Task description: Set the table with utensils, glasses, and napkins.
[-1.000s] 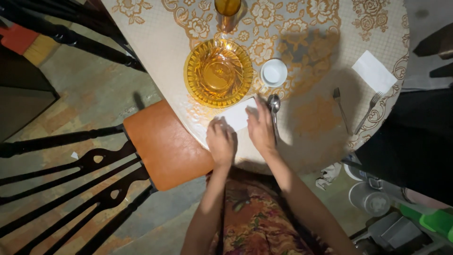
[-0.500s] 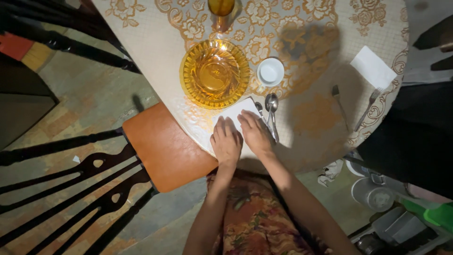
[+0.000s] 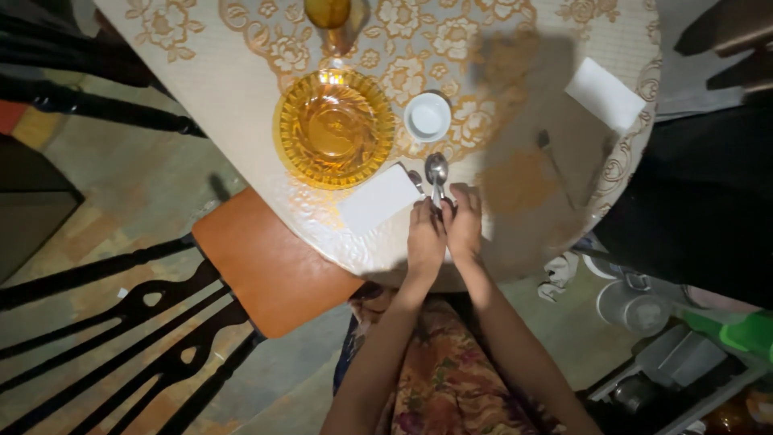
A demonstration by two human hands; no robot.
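— Where are the two hands?

— Side by side at the near edge of the round bench (image 3: 241, 89), which is covered with a pale cloth with a golden flower pattern. The left hand (image 3: 424, 240) and the right hand (image 3: 465, 229) are touching each other, fingers pointing away from the body, both laid over the handle of a metal spoon (image 3: 436, 171).

— Is either grip clenched on it?

— Both sets of fingers lie on the handle, covering it, with the bowl of the spoon sticking out beyond the fingertips. Whether either grip is closed around the handle or only pressing on it, I cannot tell from above.

— What lies around them?

— Just left of the left hand sits a folded white napkin (image 3: 378, 198), flat on the cloth and tilted, not touched by either hand. Beyond it stands an amber glass bowl (image 3: 333, 127), and to the right of that a small white cup (image 3: 427, 117), just past the spoon's bowl. An amber glass (image 3: 327, 13) stands at the far edge. Well to the right, a second white napkin (image 3: 605, 93) lies near the bench's rim, with a fork (image 3: 551, 153) in shadow between it and the hands.

— And off the bench?

— A chair with an orange seat (image 3: 266, 262) and dark wooden back stands to the left, tucked against the bench edge.
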